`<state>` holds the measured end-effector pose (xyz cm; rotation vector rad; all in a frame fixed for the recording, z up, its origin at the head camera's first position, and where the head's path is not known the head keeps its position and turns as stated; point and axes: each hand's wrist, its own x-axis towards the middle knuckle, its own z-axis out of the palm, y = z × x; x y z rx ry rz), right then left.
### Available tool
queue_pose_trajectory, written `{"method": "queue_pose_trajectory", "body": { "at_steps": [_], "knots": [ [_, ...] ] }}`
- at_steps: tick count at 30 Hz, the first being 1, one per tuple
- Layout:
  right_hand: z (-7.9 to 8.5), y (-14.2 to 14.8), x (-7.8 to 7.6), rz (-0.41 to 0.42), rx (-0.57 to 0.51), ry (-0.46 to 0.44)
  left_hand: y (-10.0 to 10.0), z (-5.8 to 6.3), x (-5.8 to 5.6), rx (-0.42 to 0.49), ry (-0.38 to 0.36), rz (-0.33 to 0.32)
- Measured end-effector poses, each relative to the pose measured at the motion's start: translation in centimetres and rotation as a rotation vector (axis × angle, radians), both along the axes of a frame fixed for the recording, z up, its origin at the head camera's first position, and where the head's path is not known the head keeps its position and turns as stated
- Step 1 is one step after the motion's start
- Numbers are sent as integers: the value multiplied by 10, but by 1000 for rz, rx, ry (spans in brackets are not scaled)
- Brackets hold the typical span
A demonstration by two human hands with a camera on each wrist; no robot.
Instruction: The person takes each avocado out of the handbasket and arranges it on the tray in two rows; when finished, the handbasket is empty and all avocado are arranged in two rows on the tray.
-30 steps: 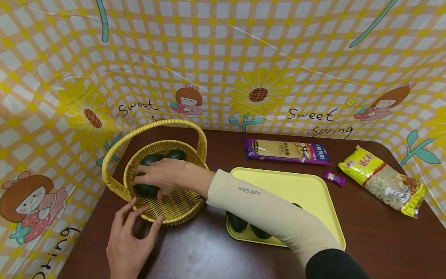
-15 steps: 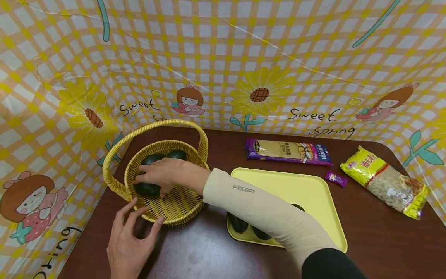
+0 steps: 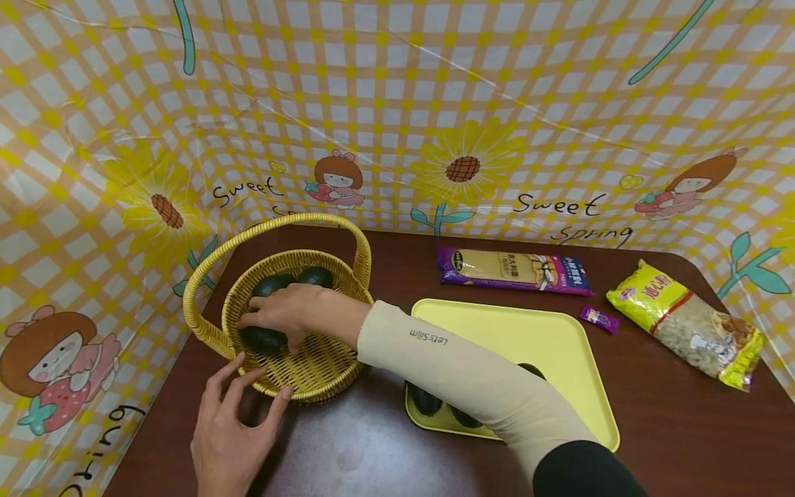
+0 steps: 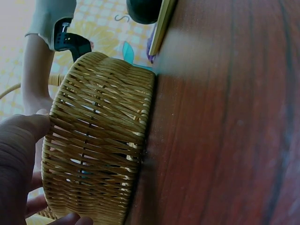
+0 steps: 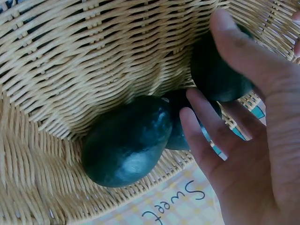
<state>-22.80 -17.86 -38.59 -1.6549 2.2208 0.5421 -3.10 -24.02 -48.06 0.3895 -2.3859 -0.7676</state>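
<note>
My right hand (image 3: 282, 310) reaches into the yellow wicker basket (image 3: 323, 395), its fingers loosely spread. In the right wrist view an avocado (image 5: 218, 70) lies between the thumb and fingers, with gaps beside the fingers; whether they still touch it is unclear. Farther back are a second avocado (image 3: 271, 284) and a third (image 3: 317, 277). My left hand (image 3: 232, 428) stands at the basket's near left rim. Its fingers are spread, and in the left wrist view the thumb (image 4: 35, 124) touches the rim. More dark avocados (image 3: 426, 402) lie on the yellow tray (image 3: 497, 317), partly hidden by my right sleeve.
Behind the tray lies a purple pasta packet (image 3: 515, 270). A small purple wrapped candy (image 3: 599, 319) and a yellow pasta bag (image 3: 686, 324) are at its right. The basket's tall handle (image 3: 273, 224) arches over the left side. A checked cloth (image 3: 385, 90) backs the table.
The right forearm has shifted slightly left, and the right hand has risen a little off the nearest avocado. My left hand has stayed at the basket rim.
</note>
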Motion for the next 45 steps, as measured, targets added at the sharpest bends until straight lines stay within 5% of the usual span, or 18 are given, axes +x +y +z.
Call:
{"method": "queue_pose_trajectory", "body": {
  "at_steps": [45],
  "knots": [
    [4,10,6,-2,60,-12,1,0,2,9,9,1]
  ]
}}
